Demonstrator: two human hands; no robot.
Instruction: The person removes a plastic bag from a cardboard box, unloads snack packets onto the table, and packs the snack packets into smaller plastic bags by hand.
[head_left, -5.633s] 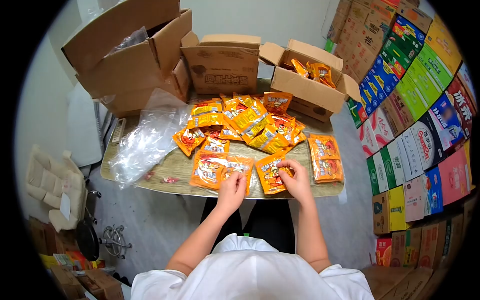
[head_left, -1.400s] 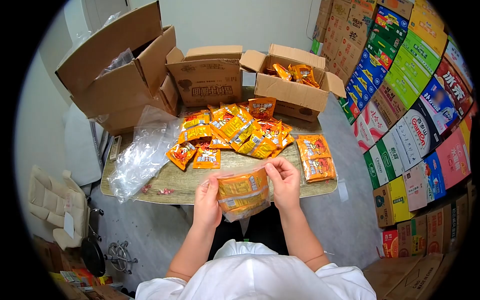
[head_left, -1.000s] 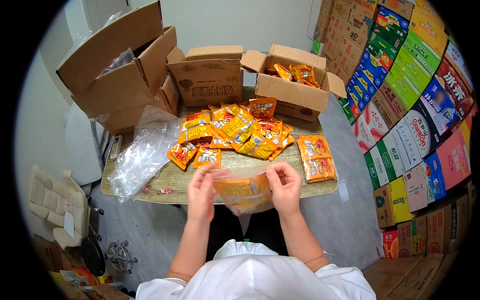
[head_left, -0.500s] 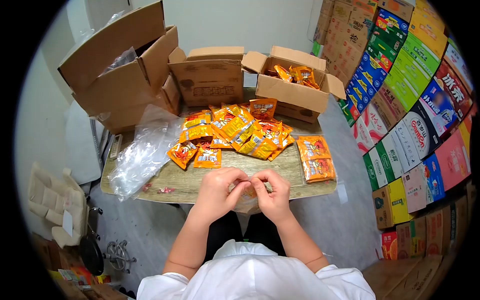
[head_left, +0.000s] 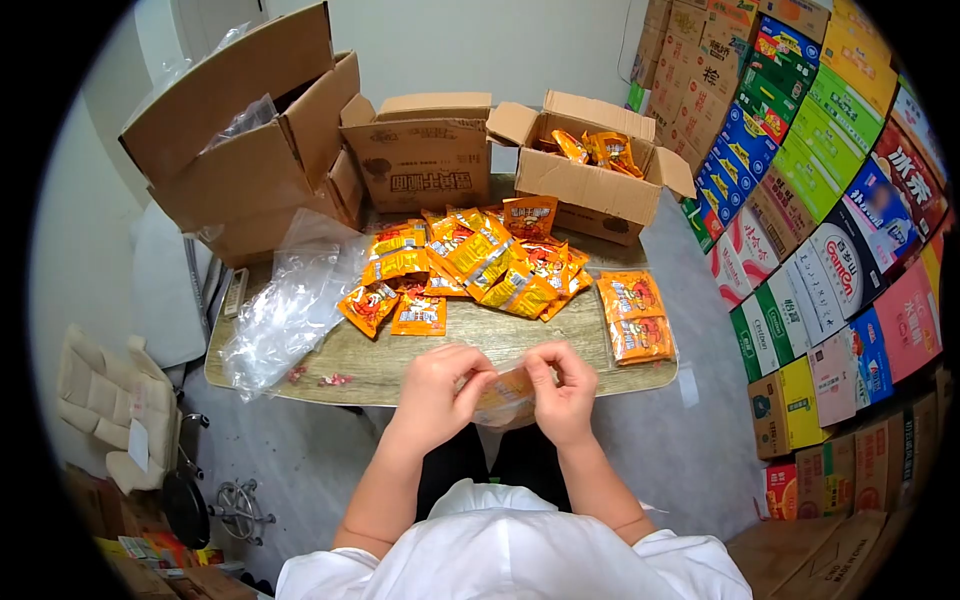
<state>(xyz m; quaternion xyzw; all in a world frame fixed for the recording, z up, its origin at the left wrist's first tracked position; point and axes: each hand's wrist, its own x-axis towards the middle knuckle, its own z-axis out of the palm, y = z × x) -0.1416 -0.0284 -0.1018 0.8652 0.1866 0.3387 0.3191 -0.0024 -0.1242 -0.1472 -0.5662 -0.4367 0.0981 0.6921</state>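
A clear plastic bag with orange packets inside (head_left: 507,398) hangs between my hands, just off the table's front edge. My left hand (head_left: 440,392) pinches its top at the left, and my right hand (head_left: 561,390) pinches the top at the right; the fingers partly hide the bag. Beyond them lies a heap of orange snack packets (head_left: 490,262) on the wooden table (head_left: 400,363). To the right a filled clear bag of orange packets (head_left: 637,317) lies flat. Loose clear plastic bags (head_left: 290,310) are spread at the left.
Along the back stand a big open carton (head_left: 240,150), a second carton (head_left: 425,160) and an open carton (head_left: 590,185) holding orange packets. Stacked product boxes (head_left: 800,260) line the right side. A beige chair (head_left: 115,395) is at the left.
Since the earliest frame, the bag has left the table and hangs between my hands. Over the last half second, my right hand has moved slightly right, away from my left, showing more of the bag.
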